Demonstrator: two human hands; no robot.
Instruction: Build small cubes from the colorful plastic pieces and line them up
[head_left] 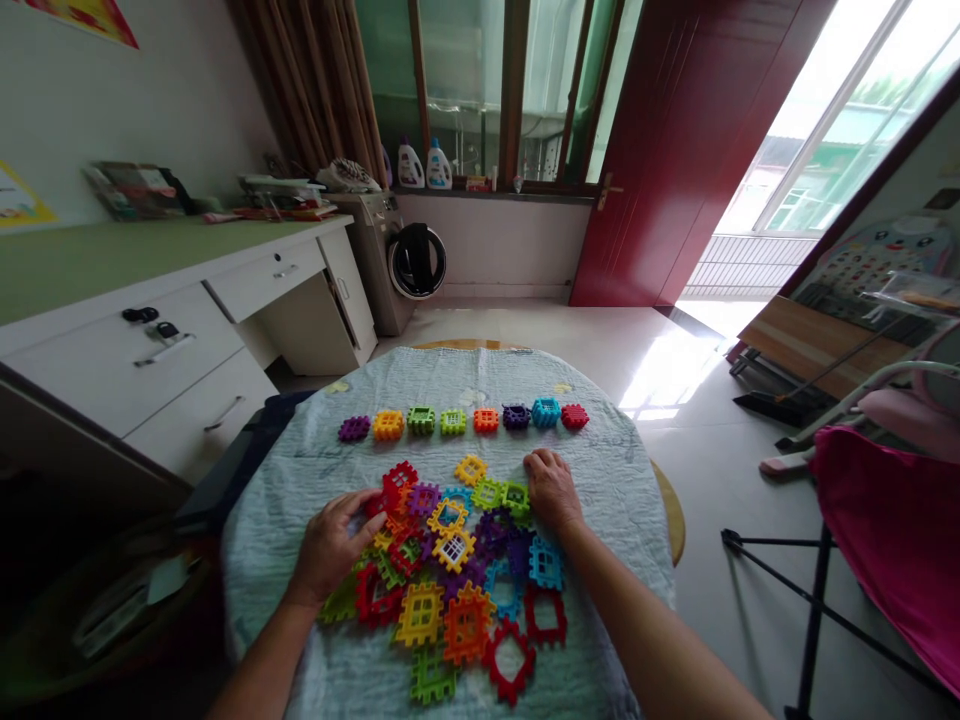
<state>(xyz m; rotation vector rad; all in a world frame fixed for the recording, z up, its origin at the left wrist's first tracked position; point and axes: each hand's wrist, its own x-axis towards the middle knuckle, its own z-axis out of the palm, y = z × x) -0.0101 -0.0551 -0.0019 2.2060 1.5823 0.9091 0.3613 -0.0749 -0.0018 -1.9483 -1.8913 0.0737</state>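
Note:
A pile of coloured plastic interlocking tiles (450, 580) lies on a round table covered with a pale cloth (300, 470). Beyond the pile, a row of several assembled block cubes (465, 418) runs left to right, from purple to red. My left hand (334, 545) rests at the pile's left edge, its fingers curled around a red tile (396, 485). At the pile's upper right, my right hand (553, 488) lies knuckles up, fingers bent down onto the cloth beside a green tile (516, 497); what its fingers hold is hidden.
A white desk with drawers (150, 350) stands to the left, a washing machine (397, 260) behind it. A red door (675, 150) stands open at the back. Pink fabric on a metal stand (885, 540) is at the right, over a tiled floor.

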